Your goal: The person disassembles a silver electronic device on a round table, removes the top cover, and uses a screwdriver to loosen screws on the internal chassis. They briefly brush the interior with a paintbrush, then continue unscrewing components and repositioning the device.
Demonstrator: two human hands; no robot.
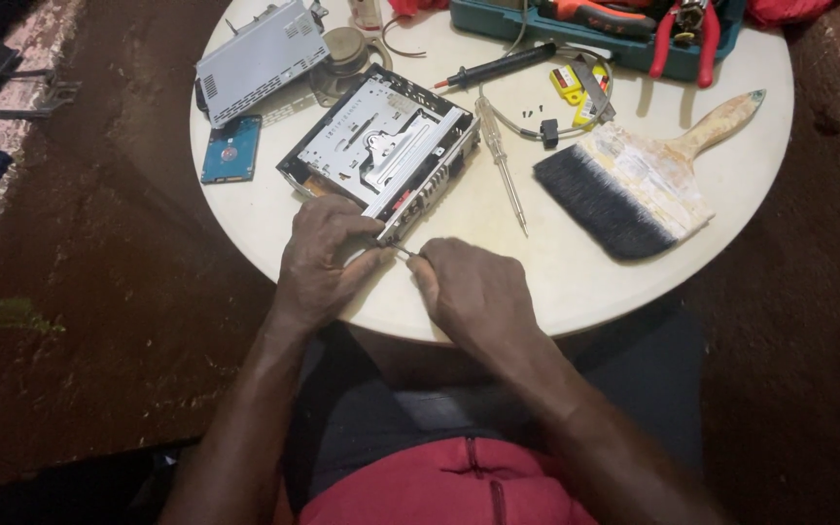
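Both hands knuckles-up: L hand (318, 258) gripping disc-drive chassis (381, 146) corner, R hand (469, 287) pinched on thin tool (402, 250).

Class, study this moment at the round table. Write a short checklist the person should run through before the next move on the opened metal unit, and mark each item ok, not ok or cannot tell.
1. Left hand steadies the metal unit at its near corner: ok.
2. Right hand pinches a thin metal tool pointed at that corner: ok.
3. Tool tip seated properly in the unit: cannot tell, fingers hide it.
4. Unit lies flat on the table: ok.
5. Loose small screws kept away from the edge: ok, they lie by the yellow part.
6. Spare screwdriver within reach: ok, just right of the unit.
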